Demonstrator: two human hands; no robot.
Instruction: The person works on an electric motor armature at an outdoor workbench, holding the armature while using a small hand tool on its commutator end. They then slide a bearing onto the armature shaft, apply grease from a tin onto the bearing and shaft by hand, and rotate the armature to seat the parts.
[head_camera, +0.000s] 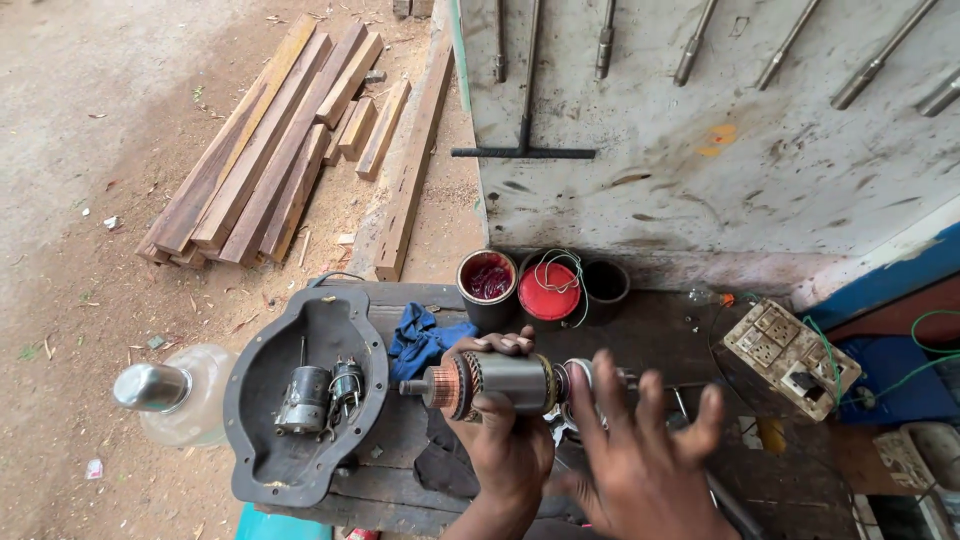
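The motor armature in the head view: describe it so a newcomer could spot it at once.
Find the dark wooden workbench below the stained wall. Over its middle, the left hand holds a grey cylindrical motor armature sideways. Its copper-coloured ribbed end, pointing toward the black tray, sets it apart from the small motors lying there.

Armature (500, 382): dull steel, copper commutator; tray (262, 400): matt dark metal; planks (270, 150): rough wood.

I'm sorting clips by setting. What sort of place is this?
Likely an open-air motor repair stall: the left hand holds an armature, motor parts sit in a black tray, and a switchboard lies on the bench.
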